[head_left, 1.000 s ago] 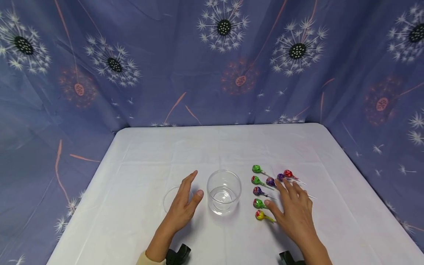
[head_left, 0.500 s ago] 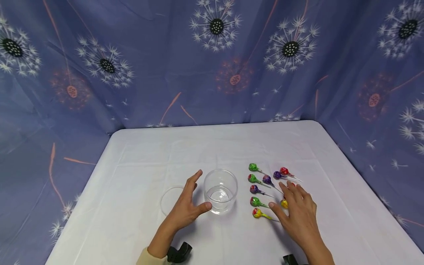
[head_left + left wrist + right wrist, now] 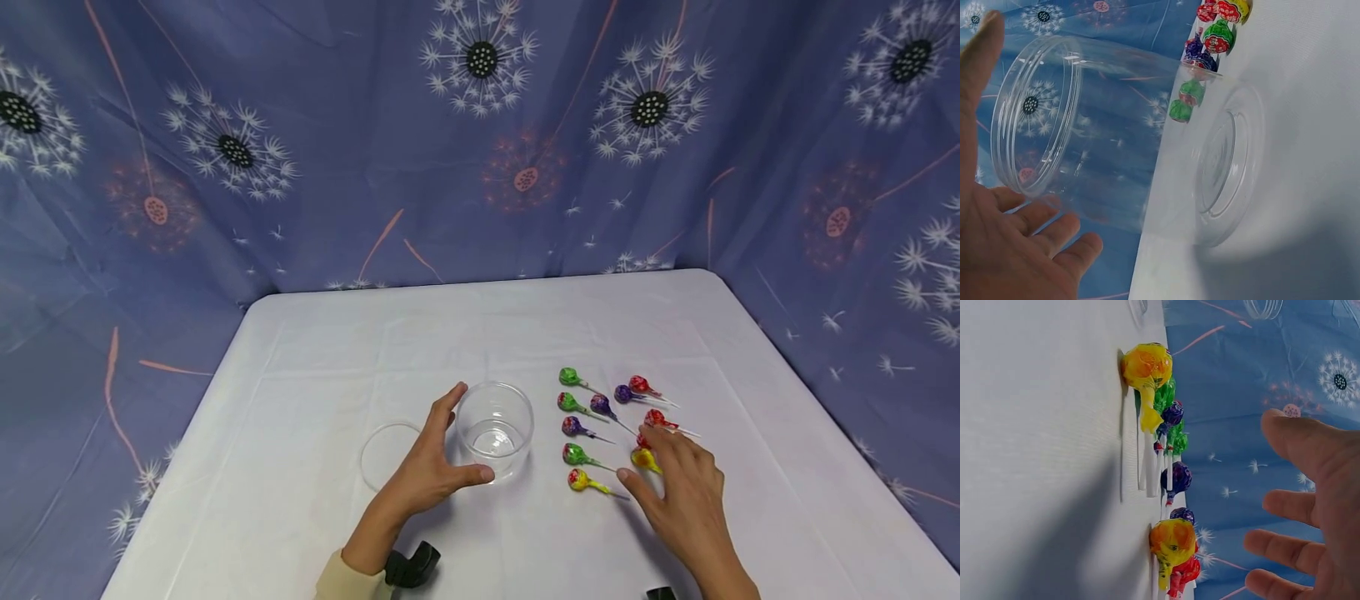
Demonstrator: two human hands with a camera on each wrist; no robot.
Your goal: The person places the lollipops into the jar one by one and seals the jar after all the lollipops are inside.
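Note:
A clear plastic jar [image 3: 495,425] without its lid stands upright on the white table, with nothing inside. My left hand [image 3: 423,467] is beside it, thumb and fingers spread wide around its left side. In the left wrist view the fingers lie close to the wall of the jar [image 3: 1129,137], near its threaded mouth. To the right lie several wrapped lollipops in green, purple, red and yellow, among them a near yellow lollipop [image 3: 579,480]. My right hand [image 3: 678,483] hovers over the right-hand ones with fingers loosely bent, holding nothing; it partly hides a second yellow lollipop [image 3: 643,460].
A clear round lid [image 3: 375,454] lies left of the jar, partly behind the left hand. The white-covered table [image 3: 337,350] ends at a blue dandelion-print curtain [image 3: 360,167]. Each wrist wears a black camera mount [image 3: 412,565].
My left hand has moved right to the jar, thumb and fingers spreading wider. My right hand has drawn slightly back, uncovering more of the red and yellow lollipops. The head view has shifted a little.

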